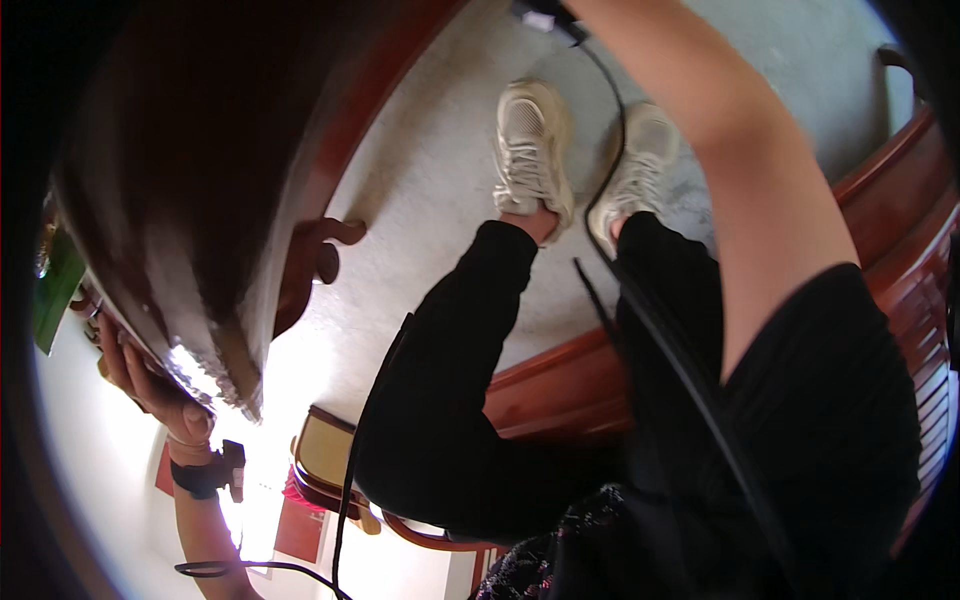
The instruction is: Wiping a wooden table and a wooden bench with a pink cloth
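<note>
At the lower left, my left hand point(154, 382) is against the edge of a dark glossy tabletop point(195, 172). Its fingers point up along that edge and are partly hidden, so whether they grip anything is unclear. A black strap with a small device point(217, 471) circles the left wrist. My right forearm point(697, 75) reaches out past the top of the picture, and the right hand is out of view. Near that forearm shows another black device point(551, 19), from which a black cable point(619, 142) hangs down across my lap.
Below the tabletop is a carved red-brown wooden part point(304, 270). A red-brown wooden bench point(900, 247) extends along the right. My beige shoes point(532, 157) stand on the grey floor point(427, 150). A chair with a tan panel point(324, 446) and a green leaf point(58, 292) appear at left.
</note>
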### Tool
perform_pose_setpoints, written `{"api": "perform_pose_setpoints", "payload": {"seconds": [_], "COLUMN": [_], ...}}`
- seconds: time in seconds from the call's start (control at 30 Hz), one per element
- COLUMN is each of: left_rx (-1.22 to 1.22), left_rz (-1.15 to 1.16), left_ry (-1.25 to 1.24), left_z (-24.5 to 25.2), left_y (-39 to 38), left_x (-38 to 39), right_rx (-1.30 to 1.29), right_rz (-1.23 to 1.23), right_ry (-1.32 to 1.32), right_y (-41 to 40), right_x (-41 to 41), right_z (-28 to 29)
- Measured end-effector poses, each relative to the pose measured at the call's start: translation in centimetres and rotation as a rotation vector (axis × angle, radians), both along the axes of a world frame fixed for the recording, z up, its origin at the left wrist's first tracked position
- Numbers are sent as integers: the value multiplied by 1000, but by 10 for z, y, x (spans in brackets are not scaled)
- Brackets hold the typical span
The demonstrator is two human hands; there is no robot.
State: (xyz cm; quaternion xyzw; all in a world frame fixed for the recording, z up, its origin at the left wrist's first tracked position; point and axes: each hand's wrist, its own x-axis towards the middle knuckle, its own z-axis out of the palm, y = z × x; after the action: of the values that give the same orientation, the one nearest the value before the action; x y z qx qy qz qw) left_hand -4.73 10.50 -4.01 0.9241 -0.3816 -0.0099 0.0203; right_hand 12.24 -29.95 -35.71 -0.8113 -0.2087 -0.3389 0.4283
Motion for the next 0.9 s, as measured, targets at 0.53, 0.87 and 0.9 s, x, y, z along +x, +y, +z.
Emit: {"api": "perform_pose_setpoints", "payload": {"seconds": [0.53, 0.87, 0.9], "left_rx": [-34, -6, -19], "left_rz": [53, 52, 44], "left_ry": [94, 123, 122], "left_z": [10, 19, 16], "left_y": [0, 13, 13], "left_x": [-10, -12, -12], "right_rx": [72, 212, 133], "right_rz": [630, 477, 405], "right_ry": [434, 490, 496], "right_y": [338, 201, 166], "right_x": [-208, -132, -119], "right_z": [-11, 1, -6]}}
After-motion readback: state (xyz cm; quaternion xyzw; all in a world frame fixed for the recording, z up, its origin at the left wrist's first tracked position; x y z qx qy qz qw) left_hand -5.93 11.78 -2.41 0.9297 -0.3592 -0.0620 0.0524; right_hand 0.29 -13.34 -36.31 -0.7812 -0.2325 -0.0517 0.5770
